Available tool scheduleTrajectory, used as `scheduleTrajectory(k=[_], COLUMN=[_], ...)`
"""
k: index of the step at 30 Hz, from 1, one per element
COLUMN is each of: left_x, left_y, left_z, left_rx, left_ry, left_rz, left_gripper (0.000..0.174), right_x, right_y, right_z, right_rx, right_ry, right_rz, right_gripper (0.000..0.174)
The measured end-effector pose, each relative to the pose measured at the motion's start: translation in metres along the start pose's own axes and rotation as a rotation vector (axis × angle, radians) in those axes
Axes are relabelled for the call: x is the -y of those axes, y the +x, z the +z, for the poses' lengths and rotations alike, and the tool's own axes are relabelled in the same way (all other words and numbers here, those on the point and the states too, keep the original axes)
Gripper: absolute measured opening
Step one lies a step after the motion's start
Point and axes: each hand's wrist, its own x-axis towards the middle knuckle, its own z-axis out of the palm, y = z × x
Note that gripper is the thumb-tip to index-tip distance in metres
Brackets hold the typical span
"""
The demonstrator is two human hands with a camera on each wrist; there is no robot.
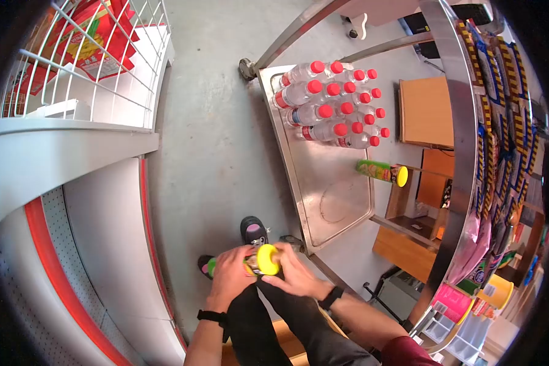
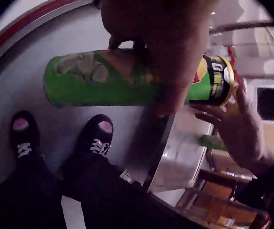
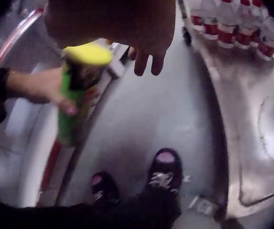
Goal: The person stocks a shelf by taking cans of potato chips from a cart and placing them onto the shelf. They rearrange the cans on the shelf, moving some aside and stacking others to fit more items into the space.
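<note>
A green chip can with a yellow lid [image 1: 268, 260] is held in front of the body. My left hand [image 1: 230, 271] grips the can body [image 2: 122, 78], fingers wrapped round its middle. In the right wrist view the can [image 3: 70, 114] is tilted, its lid end up. My right hand [image 1: 302, 276] is beside the lid, thumb and fingers spread at its edge and not closed round the can. In the right wrist view several fingers of the right hand [image 3: 146, 62] hang to the right of the lid.
A metal cart shelf [image 1: 323, 183] on the right carries several clear bottles with red caps [image 1: 323, 111]. Another green can [image 1: 375, 171] lies at the shelf's far edge. White shelving [image 1: 104, 219] stands at left, below a wire basket [image 1: 97, 91] with red packets. Hanging packets [image 1: 500, 122] line the right.
</note>
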Motion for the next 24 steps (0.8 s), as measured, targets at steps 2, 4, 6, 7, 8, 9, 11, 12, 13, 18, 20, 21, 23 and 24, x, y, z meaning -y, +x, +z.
scheduleTrajectory(k=[2,4,6,7,8,9,11,12,13,18,20,21,23,24], left_x=[0.028,0.062,0.071,0.076,0.083,0.088,0.098,0.103,0.108,0.110,0.107,0.106,0.101,0.098], left_y=[-0.016,-0.039,-0.057,-0.068,-0.080,-0.090,-0.107,-0.114,-0.119,-0.128,-0.127,-0.125,-0.119,-0.117], left_z=[0.005,0.012,0.003,0.000,0.000,0.002,0.006,0.010,0.015,0.028,0.034,0.035,0.036,0.035], left_rx=[-0.023,-0.105,-0.072,-0.034,-0.005,-0.008,0.004,-0.007,-0.009,0.041,0.041,0.042,0.037,0.034], left_ry=[-0.033,0.065,0.066,0.060,0.083,0.084,0.151,0.123,0.121,0.047,0.033,0.027,0.012,-0.004], left_rz=[-0.083,-0.282,-0.370,-0.460,-0.465,-0.467,-0.417,-0.427,-0.438,-0.465,-0.478,-0.486,-0.461,-0.437], left_gripper=[0.067,0.076,0.076,0.077,0.077,0.077,0.074,0.072,0.072,0.073,0.073,0.074,0.075,0.076], right_x=[-0.020,-0.062,-0.113,-0.169,-0.190,-0.185,-0.208,-0.210,-0.212,-0.190,-0.249,-0.256,-0.253,-0.256], right_y=[0.030,0.049,0.075,0.070,0.061,0.062,0.044,0.039,0.033,0.023,0.003,0.001,0.004,0.003], right_z=[-0.032,-0.054,-0.097,-0.118,-0.143,-0.163,-0.200,-0.217,-0.234,-0.261,-0.267,-0.267,-0.265,-0.261], right_rx=[0.021,-0.501,-1.172,-1.324,-1.369,-1.457,-1.355,-1.347,-1.339,-0.988,-1.015,-1.032,-1.061,-1.068], right_ry=[-0.093,-0.012,-0.176,-0.550,-0.713,-0.749,-1.134,-1.110,-1.085,-1.077,-1.078,-1.070,-0.861,-0.755], right_rz=[0.016,0.355,0.526,0.606,0.736,0.890,1.177,1.184,1.191,1.150,0.958,0.864,0.763,0.756], right_gripper=[0.062,0.052,0.052,0.053,0.055,0.061,0.061,0.061,0.060,0.075,0.069,0.066,0.060,0.058])
